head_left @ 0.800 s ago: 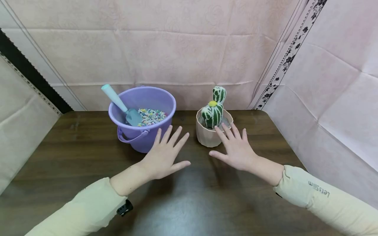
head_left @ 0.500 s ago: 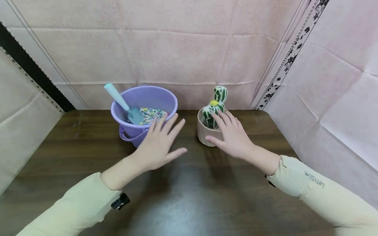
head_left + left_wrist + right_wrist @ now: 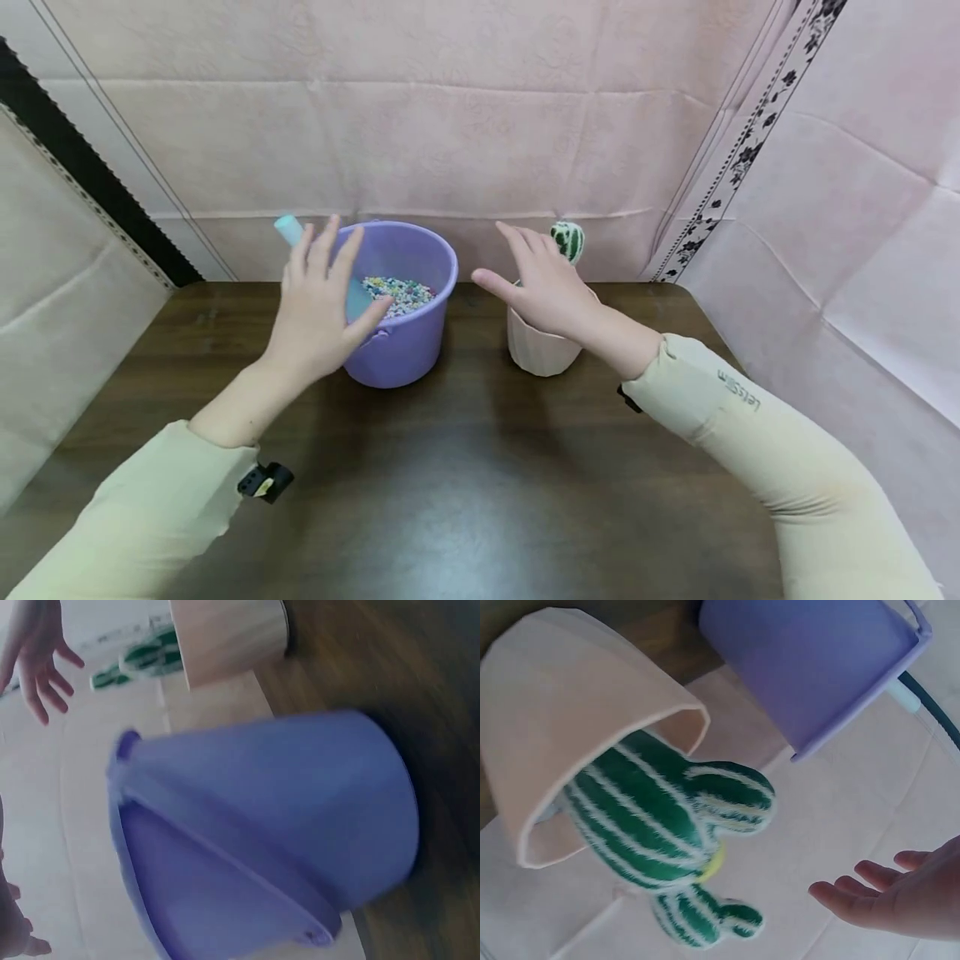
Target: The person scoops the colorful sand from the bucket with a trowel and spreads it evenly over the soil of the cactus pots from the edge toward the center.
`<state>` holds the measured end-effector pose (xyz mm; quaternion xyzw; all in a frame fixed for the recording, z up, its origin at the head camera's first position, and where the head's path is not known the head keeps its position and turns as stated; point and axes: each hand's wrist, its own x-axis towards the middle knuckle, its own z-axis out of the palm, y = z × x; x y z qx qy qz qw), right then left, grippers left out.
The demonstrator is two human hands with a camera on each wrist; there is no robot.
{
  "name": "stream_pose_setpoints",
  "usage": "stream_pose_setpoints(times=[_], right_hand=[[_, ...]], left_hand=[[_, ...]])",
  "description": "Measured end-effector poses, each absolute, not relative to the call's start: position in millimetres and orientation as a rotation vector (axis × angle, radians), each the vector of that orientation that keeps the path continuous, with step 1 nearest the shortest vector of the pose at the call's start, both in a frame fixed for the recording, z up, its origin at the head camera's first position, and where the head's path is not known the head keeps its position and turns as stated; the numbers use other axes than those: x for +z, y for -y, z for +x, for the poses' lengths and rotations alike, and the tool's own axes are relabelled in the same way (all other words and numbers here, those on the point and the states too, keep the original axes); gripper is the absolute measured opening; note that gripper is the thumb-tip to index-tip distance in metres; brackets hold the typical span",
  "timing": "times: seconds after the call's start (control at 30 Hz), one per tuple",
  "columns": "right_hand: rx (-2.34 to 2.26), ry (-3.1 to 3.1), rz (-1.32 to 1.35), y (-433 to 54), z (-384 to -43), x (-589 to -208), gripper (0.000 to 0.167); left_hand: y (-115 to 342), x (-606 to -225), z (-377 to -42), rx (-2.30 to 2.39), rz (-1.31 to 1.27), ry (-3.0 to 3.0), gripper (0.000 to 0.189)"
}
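Note:
My left hand (image 3: 311, 312) hovers over the left side of a purple bucket (image 3: 401, 354), fingers spread, covering most of a light blue hand trowel (image 3: 287, 227). Small multicoloured pebbles (image 3: 401, 293) lie inside the bucket. My right hand (image 3: 551, 287), fingers extended, is raised at a beige pot (image 3: 543, 346) and hides much of the green-and-white toy cactus (image 3: 567, 240). In the right wrist view, the cactus (image 3: 641, 810) stands in the pot, and the right hand (image 3: 900, 900) is apart from it. The left wrist view shows the bucket's handle (image 3: 232, 855) hanging down.
Bucket and pot stand side by side near the back of a dark wooden table (image 3: 442, 492). A pale cloth wall (image 3: 450, 150) rises behind them, with further cloth on the left and right.
My left hand has moved left and up, from the bucket's front to its left side over the trowel. My right hand has risen and shifted left across the cactus. Bucket and pot stay put.

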<state>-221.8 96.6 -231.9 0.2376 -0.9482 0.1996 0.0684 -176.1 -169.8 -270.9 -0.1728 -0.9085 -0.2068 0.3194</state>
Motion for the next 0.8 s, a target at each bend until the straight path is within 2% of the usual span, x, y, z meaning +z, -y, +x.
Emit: stream_pose_setpoints(times=[0.5, 0.8], right_hand=[[0.592, 3.002, 0.691, -31, -268, -223, 0.082], [0.786, 3.123, 0.756, 5, -292, -226, 0.086]], left_hand=[[239, -287, -191, -0.966, -0.017, 2.557, 0.095], [263, -296, -218, -1.767, 0.037, 2.611, 0.095]])
